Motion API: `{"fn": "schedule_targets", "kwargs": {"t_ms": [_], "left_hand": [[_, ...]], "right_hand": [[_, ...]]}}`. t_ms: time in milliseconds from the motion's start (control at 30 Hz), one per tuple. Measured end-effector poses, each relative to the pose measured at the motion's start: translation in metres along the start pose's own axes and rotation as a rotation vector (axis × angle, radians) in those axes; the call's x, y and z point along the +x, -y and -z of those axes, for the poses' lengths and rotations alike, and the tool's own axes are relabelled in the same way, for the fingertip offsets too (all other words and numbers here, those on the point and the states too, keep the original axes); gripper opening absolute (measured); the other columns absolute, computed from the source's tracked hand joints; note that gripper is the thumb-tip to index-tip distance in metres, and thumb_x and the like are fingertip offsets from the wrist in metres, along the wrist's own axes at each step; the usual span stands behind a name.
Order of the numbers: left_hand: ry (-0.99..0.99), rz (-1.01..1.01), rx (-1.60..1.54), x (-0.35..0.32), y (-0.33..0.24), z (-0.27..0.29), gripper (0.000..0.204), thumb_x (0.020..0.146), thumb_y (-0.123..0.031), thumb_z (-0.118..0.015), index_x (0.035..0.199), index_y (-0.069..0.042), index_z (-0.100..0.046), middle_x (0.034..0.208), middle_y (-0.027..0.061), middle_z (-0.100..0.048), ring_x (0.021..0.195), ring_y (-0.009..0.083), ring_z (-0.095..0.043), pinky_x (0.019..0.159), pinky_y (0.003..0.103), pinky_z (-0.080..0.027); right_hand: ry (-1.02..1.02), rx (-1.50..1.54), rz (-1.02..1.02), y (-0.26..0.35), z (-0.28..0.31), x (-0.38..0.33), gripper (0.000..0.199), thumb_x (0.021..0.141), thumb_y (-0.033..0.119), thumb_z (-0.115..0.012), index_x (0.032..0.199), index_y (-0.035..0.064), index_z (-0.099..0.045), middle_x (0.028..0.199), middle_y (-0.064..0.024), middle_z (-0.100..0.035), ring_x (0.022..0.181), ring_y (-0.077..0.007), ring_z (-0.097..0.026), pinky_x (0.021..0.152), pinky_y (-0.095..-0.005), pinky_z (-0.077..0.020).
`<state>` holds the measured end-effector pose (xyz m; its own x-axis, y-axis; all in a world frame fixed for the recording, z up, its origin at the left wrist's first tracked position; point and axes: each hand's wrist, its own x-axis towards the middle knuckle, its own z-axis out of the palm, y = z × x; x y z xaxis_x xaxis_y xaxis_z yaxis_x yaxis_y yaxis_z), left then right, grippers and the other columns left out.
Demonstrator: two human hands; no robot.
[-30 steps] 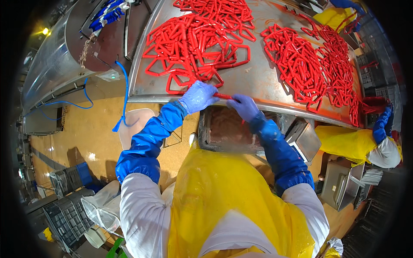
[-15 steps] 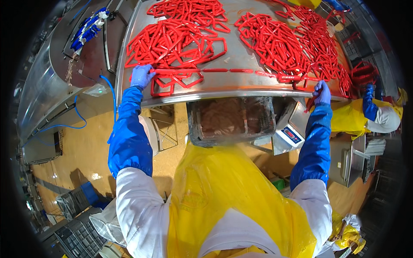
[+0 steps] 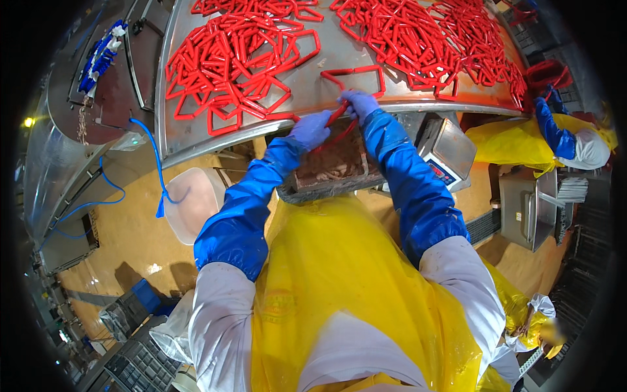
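Left hand, right hand: fingers gripping red sausage links by the steel table; ochre floor below, possibly wet.

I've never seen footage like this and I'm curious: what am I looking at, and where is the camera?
There is no machine arm here: you see a person's left hand and right hand, both gloved. The view comes from a wide fisheye camera on that person's head, looking down, so straight edges bend. On the metal table lie heaps of red, sausage-like links. Both hands grip a string of red links at the table's near edge. Below that edge is a tray with brownish contents; a scale stands to its right. Further right, another person is beside the table.
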<state>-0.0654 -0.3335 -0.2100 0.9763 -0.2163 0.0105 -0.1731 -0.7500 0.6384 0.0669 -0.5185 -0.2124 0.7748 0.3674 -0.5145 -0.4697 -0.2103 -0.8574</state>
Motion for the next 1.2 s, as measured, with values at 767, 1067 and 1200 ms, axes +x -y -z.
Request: {"fn": "schedule_targets", "kwargs": {"t_ms": [767,1067,1200], "left_hand": [[0.583,0.366,-1.144,-0.012,0.05,0.061,0.023,0.097,-0.026,-0.061,0.11,-0.007,-0.064,0.098,0.0007,-0.065,0.088,0.0149,-0.061,0.075,0.03,-0.049],[0.475,0.554,-0.364,0.004,0.067,0.027,0.047,0.104,-0.047,-0.052,0.089,-0.005,-0.068,0.067,0.0041,-0.064,0.049,0.0155,-0.053,0.047,0.032,-0.043],[0.351,0.624,-0.751,-0.015,0.039,0.058,0.039,0.102,-0.039,-0.06,0.102,0.0,-0.066,0.071,0.005,-0.065,0.06,0.0159,-0.061,0.054,0.031,-0.049]], "right_hand": [[0.643,0.888,-0.371,-0.019,-0.092,-0.09,0.024,0.105,0.033,-0.051,0.104,0.0127,-0.062,0.079,0.0065,-0.054,0.055,-0.004,-0.042,0.042,-0.0173,-0.0286],[-0.019,-0.207,0.152,-0.07,-0.134,-0.073,0.032,0.104,0.036,-0.05,0.102,0.0105,-0.07,0.079,-0.0018,-0.063,0.07,-0.0164,-0.06,0.063,-0.0353,-0.0484],[0.069,-0.862,0.241,-0.045,-0.12,-0.106,0.034,0.1,0.034,-0.053,0.113,0.008,-0.072,0.097,-0.0188,-0.071,0.099,-0.0365,-0.069,0.086,-0.047,-0.0536]]}}
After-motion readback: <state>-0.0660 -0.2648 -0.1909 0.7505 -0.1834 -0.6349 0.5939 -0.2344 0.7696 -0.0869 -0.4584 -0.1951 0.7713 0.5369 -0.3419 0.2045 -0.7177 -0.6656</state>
